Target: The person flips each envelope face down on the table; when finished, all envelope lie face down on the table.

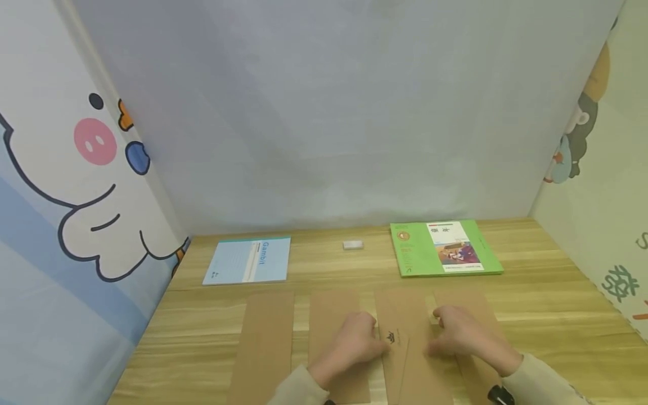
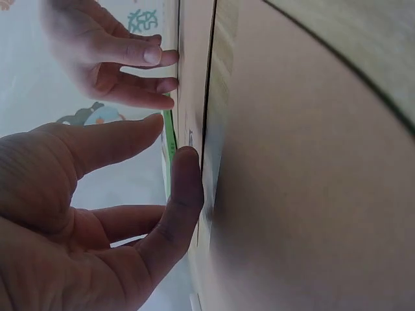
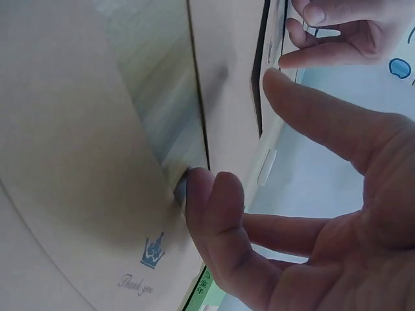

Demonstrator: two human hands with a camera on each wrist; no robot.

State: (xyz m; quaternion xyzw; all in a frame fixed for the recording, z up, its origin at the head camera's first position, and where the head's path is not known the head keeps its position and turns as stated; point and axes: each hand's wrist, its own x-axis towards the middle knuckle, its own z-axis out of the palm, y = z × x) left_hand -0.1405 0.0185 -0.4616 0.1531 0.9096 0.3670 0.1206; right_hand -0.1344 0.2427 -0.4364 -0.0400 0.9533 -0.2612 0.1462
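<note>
Left hand (image 1: 354, 337) and right hand (image 1: 458, 333) are loosely bent, thumbs apart from the fingers, holding nothing. On the wood-patterned table (image 1: 552, 309), four brown envelopes (image 1: 267, 343) lie in a row; the left hand is by the left edge of the third envelope (image 1: 420, 377), the right hand by its right edge. Beyond the row lie a green book (image 1: 416, 253), a light-blue notebook (image 1: 235, 261) and, between these, a small pale block (image 1: 352, 245). A dark crown mark (image 1: 390, 337) shows on the third envelope.

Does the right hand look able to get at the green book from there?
Likely yes: the right hand looks empty, and nothing upright stands between it and the green book.
</note>
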